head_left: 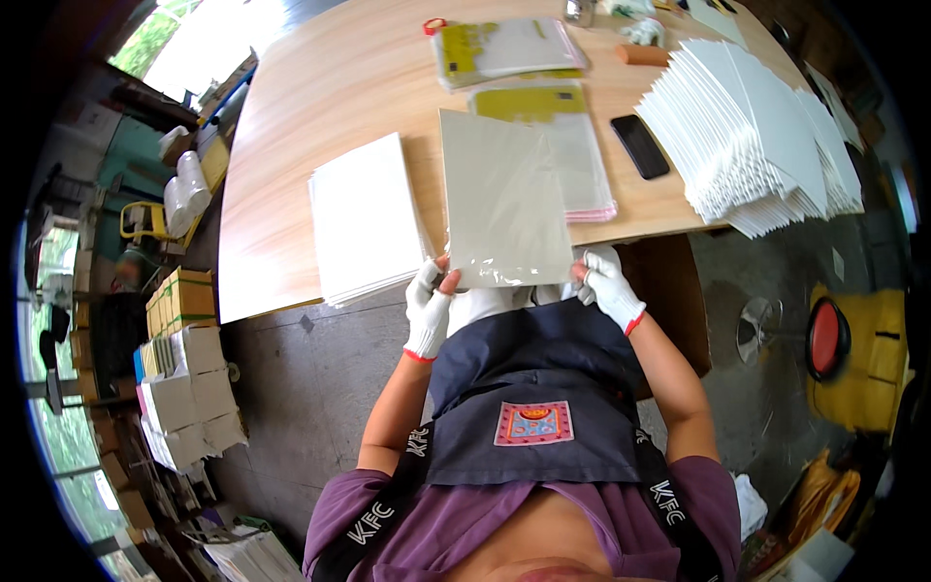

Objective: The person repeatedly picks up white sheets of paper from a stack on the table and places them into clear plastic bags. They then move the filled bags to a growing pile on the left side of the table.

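Observation:
A flat grey sheet in what looks like a clear plastic sleeve (504, 204) lies tilted over the table's near edge, with shiny creases along its lower end. My left hand (427, 306), in a white glove with bare fingertips, pinches its lower left corner. At the lower right corner, my gloved right hand (606, 289) grips the edge between thumb and fingers. Left of the sheet is a stack of white sheets (369, 218), close to my left hand. Partly hidden beneath the held sheet lies a pile of clear and yellow-green plastic sleeves (587, 175).
Farther back rests another pile of plastic sleeves (509, 48) beside a small red ring (434, 26). To the right are a black phone (640, 147), a brown roll (642, 55) and a large fanned pile of white sheets (727, 136). Stacked cartons (189, 388) stand on the left floor.

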### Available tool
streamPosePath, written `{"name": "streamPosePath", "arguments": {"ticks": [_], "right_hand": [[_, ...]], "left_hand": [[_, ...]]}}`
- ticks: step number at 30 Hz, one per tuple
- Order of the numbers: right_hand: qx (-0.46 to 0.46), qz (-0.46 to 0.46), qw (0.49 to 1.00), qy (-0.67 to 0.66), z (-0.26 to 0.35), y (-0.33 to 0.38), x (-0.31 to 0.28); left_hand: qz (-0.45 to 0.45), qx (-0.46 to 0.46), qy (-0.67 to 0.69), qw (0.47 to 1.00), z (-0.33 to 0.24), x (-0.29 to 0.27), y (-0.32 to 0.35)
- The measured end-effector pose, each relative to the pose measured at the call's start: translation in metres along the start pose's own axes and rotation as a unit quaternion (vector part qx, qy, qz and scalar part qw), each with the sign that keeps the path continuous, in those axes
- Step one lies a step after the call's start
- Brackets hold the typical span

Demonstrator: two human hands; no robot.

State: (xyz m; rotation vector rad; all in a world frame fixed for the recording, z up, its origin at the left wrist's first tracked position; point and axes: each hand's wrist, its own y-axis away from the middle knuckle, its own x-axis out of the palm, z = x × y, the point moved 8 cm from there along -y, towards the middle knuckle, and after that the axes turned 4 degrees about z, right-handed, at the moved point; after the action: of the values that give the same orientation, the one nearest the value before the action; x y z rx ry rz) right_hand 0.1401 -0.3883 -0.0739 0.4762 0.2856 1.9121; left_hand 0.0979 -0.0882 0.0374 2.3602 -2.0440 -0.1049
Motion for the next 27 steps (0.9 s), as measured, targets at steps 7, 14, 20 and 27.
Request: {"name": "streamPosePath", "arguments": {"ticks": [7, 14, 20, 27], "right_hand": [[-0.088, 0.102, 0.990, 0.047, 0.069, -0.064, 0.168], [-0.131, 0.094, 0.900, 0.406, 0.081, -0.092, 0.232], [-0.161, 0.070, 0.979, 0.102, 0.147, -0.019, 0.100], [-0.321, -0.459, 0.826, 0.057, 0.238, 0.146, -0.184]], "left_hand": [[-0.230, 0.110, -0.027, 0.966, -0.021, -0.161, 0.015], [-0.236, 0.004, -0.264, 0.935, 0.068, -0.245, 0.005], [-0.375, 0.037, -0.133, 0.916, 0.060, -0.239, 0.030], [-0.341, 0.275, -0.371, 0.819, -0.018, -0.179, 0.047]]}}
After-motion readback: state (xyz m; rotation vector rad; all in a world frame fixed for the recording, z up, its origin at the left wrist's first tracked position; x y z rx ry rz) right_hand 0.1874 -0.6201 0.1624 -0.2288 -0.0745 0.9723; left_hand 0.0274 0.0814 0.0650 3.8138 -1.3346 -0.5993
